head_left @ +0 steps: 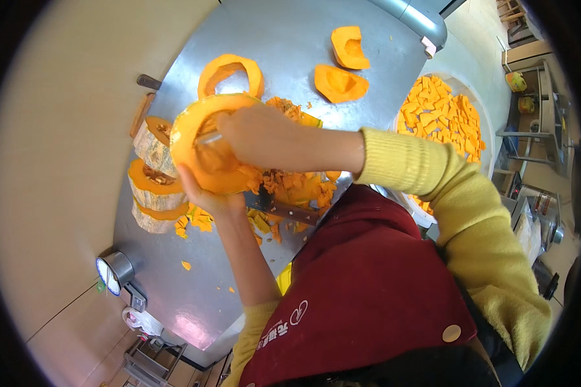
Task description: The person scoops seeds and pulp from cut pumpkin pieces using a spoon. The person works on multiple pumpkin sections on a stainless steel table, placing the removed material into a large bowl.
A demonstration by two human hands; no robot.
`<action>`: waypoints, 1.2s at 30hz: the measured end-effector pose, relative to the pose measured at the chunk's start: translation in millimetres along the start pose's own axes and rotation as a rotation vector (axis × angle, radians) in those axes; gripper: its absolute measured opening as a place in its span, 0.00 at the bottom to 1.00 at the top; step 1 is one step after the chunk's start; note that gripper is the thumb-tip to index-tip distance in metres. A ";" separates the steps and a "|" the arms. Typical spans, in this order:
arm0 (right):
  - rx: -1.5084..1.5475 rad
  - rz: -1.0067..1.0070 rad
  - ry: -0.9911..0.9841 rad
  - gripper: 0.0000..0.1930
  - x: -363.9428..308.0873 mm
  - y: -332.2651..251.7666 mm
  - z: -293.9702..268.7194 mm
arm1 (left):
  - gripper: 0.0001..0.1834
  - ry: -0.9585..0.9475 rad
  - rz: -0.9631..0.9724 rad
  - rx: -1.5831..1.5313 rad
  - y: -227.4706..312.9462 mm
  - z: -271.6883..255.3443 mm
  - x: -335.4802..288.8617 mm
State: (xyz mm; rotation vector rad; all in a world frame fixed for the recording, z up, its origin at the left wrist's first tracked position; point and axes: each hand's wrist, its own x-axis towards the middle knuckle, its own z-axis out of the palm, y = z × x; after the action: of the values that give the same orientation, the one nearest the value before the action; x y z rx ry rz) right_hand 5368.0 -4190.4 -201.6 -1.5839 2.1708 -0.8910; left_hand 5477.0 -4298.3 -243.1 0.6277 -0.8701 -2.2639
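Item: one cut pumpkin piece (186,138), orange-fleshed, hollow turned up, held above the counter (277,39) amid other cut pumpkin.

Left hand (208,197): my grip is closed on the lower side of this piece, thumb against its cut face.

Right hand (255,134): my grip is tight around a metal tool (210,137), its end inside the hollow; a spoon, I would guess, though too little shows to be certain.

Step in hand, by my judgement: scraping out the soft core. Called for next: a firm left hold, the tool's edge pressed along the inner wall, and loosened pulp drawn towards the heap.

Alongside: stringy pulp (281,182), one heap, near my wrists; a knife (292,211), brown-handled, lying by the heap; a pumpkin ring (254,75), just beyond the held piece; two hollowed wedges (340,84), well apart at the far side; rind-on sections (153,147), to the left; a white tub (489,126) of orange chunks (436,119), right of the counter.
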 end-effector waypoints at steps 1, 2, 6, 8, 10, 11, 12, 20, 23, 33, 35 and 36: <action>-0.038 -0.011 0.027 0.06 4.4 -1.0 2.1 | 0.33 -0.019 0.003 -0.007 -0.1 0.0 0.3; -0.028 0.012 0.065 0.06 5.1 -5.0 8.4 | 0.33 -0.039 -0.009 -0.019 -0.8 0.6 0.6; 0.038 -0.001 0.151 0.06 -4.5 -12.3 36.1 | 0.32 0.021 -0.069 -0.010 -1.9 1.4 -0.4; 0.006 0.028 0.101 0.07 -10.5 -13.2 40.6 | 0.32 -0.011 -0.078 -0.053 -2.1 0.9 -0.1; -0.071 0.104 -0.042 0.07 -16.1 -11.0 33.3 | 0.32 0.001 -0.071 -0.008 -1.5 -1.1 0.5; -0.110 0.053 -0.063 0.07 -16.0 -10.3 25.9 | 0.32 -0.045 -0.045 0.023 -0.9 -1.3 1.3; -0.117 -0.014 -0.071 0.07 -17.5 -7.4 15.9 | 0.32 -0.003 -0.053 0.033 0.3 -1.4 1.6; -0.192 0.069 0.057 0.09 11.7 9.3 5.7 | 0.30 -0.011 -0.028 0.092 2.9 7.5 0.6; -0.164 0.085 0.062 0.09 7.4 1.7 26.7 | 0.29 -0.133 0.020 0.084 1.9 8.6 -0.2; -0.180 0.083 0.095 0.06 9.6 13.4 6.2 | 0.29 -0.091 0.081 0.172 2.8 -2.7 10.9; -0.171 0.162 0.019 0.07 12.0 5.7 18.2 | 0.31 -0.144 0.145 0.253 -0.4 -1.8 12.4; -0.192 0.153 0.051 0.07 9.6 5.3 20.6 | 0.31 -0.176 0.125 0.220 -1.2 -2.2 10.0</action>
State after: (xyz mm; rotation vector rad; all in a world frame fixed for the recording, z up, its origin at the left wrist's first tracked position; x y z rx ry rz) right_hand 5372.7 -4204.5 -219.6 -1.4659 2.4392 -0.7020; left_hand 5471.0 -4305.4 -247.4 0.4599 -1.2228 -2.1511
